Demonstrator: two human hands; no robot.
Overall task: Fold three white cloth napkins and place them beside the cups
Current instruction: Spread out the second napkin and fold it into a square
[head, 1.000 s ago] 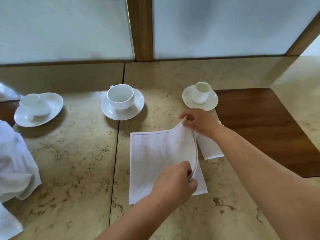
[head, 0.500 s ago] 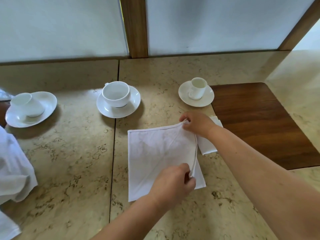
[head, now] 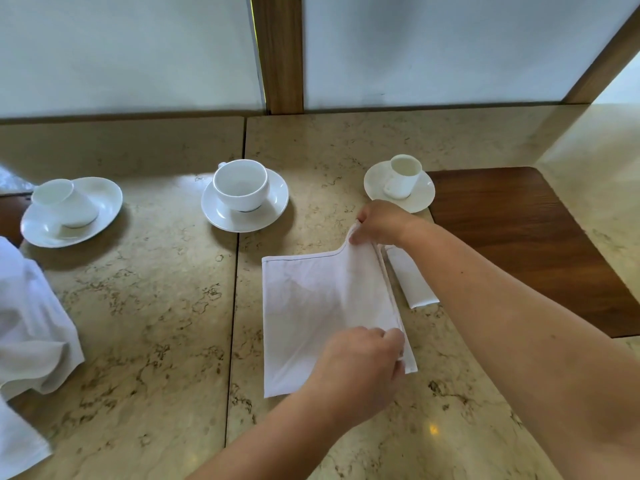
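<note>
White napkin (head: 322, 306) folded flat on marble, folded napkin (head: 414, 282) beside right cup (head: 403, 174), crumpled napkins (head: 31, 327) far left

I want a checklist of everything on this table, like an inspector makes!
Surface: marble table with a dark wooden inset at right.
Job's things: napkin being folded; folded napkin near the right cup; middle cup and left cup on saucers.
Clutter: loose white cloth at the left edge.
Grippers: left hand pinches the napkin's near right edge; right hand pinches its far right corner.
Cables: nothing seen.
Surroundings: pale panels, wooden post.
</note>
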